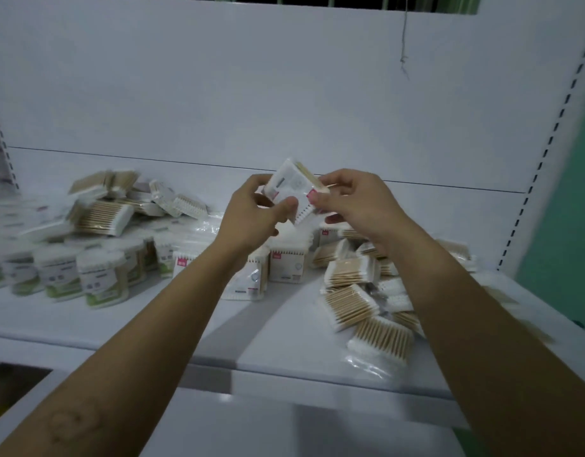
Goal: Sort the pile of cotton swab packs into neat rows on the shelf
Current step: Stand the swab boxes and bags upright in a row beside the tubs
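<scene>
Far left front of white shelf (146,328): row of green-label swab packs (99,280) standing upright side by side, blurred. Behind them toward the back panel (251,94), a loose heap of packs (109,209) lying at mixed angles, wooden sticks and white tips showing. Centre, raised above the shelf: left hand (254,211), fingers curled, thumb on the front face of the held pack (292,189), gripping its left side. The held pack is tilted, white label toward the camera with a red tag at the lower right corner, stick ends along its top right edge, clear of everything on the shelf. Right hand (353,199) pinches the same pack at its right edge, thumb in front, fingers behind; so both hands are closed onto one pack. Below the hands, a short row of red-tag packs (286,263) stands upright on the shelf, partly hidden by the left forearm. Right of those, the unsorted pile (363,301): packs flat and overlapping, spreading to the shelf's front edge, partly under the right forearm. Thin wire (403,47) hangs down against the back panel, upper right. Far right: slotted upright rail (545,153), then green wall (571,199).
</scene>
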`<state>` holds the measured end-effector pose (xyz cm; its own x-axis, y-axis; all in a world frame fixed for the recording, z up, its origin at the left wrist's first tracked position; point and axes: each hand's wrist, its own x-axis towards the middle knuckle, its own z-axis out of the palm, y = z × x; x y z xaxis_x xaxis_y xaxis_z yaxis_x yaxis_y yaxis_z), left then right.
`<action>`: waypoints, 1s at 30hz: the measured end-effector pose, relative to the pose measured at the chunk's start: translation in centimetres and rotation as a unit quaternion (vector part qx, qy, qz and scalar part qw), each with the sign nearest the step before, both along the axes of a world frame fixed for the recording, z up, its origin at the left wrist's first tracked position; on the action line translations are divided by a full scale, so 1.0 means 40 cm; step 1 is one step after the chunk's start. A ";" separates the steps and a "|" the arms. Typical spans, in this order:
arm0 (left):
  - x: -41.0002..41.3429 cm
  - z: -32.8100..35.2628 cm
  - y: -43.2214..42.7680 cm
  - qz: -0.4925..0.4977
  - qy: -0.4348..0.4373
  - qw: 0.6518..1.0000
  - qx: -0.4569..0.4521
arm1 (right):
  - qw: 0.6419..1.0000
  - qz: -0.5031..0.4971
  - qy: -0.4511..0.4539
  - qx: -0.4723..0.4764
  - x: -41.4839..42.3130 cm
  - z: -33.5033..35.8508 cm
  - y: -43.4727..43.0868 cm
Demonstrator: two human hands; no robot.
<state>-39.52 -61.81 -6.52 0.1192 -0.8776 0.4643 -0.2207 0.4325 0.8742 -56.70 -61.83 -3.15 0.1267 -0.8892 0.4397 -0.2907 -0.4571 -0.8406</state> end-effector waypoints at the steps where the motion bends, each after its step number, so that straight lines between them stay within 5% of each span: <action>1: 0.010 0.003 0.007 -0.008 0.008 1.000 0.020 | 1.000 -0.021 -0.008 -0.016 0.014 -0.002 0.003; 5: 0.044 0.000 0.017 -0.035 -0.141 0.988 0.054 | 0.990 -0.098 -0.095 -0.045 0.055 0.012 -0.005; 10: 0.115 -0.055 -0.003 0.120 -0.374 0.918 -0.051 | 0.952 -0.157 0.245 -0.091 0.087 0.021 -0.019; 13: 0.149 -0.109 0.002 0.158 -0.461 0.867 -0.101 | 0.917 -0.145 0.366 -0.070 0.125 -0.018 -0.046; 19: 0.178 -0.221 0.007 0.180 -0.536 0.806 -0.173 | 0.906 -0.152 0.394 -0.039 0.177 -0.153 -0.092; 24: 0.186 -0.235 -0.006 0.192 -0.538 0.793 -0.211 | 0.842 -0.235 0.473 -0.107 0.183 -0.211 -0.099; 30: 0.174 -0.254 0.001 0.168 -0.536 0.801 -0.207 | 0.842 -0.300 0.384 -0.232 0.178 -0.297 -0.082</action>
<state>-32.54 -61.79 -16.66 -0.3458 -0.6239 0.7008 -0.9132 0.3955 -0.0985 -49.59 -65.12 -15.04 0.1212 -0.6486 0.7514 -0.9625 -0.2618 -0.0707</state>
